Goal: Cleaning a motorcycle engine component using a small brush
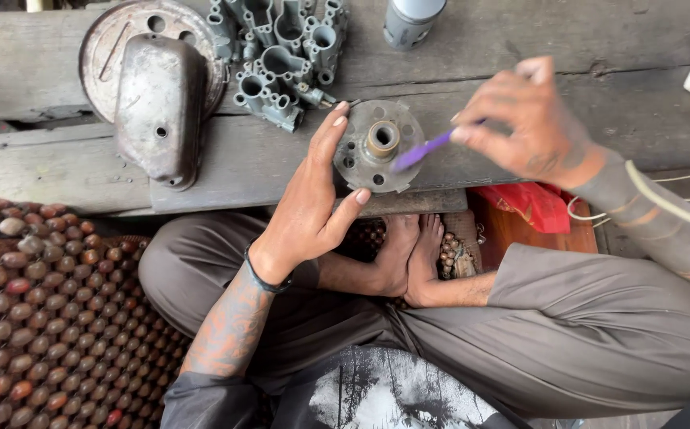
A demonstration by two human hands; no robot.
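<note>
At the far left a beaded seat mat (35, 318) of brown and red wooden beads covers the floor right up to the person's crossed legs, its upper edge tucked under the front edge of the worn wooden plank (226, 159). On the plank, a domed grey metal cover (158, 107) lies over a round perforated plate (122, 32), and just to the right sits a cast aluminium valve body (281, 56) full of tubular bores; bare wood lies open between it and the plank's front edge. The left hand (309, 202) is opened wide, fingers stretched up along the left rim of the round metal hub flange (378, 145) and thumb reaching under its lower rim, cradling it rather than clenching it. The flange stands at the plank's front edge, grey and grimy, with small holes around a brassy centre bush. The right hand (528, 119), blurred, pinches a purple toothbrush (424, 149) whose head lies on the flange face. A grey spray can (408, 20) stands behind, well apart, and a red cloth (532, 205) lies below the right wrist
</note>
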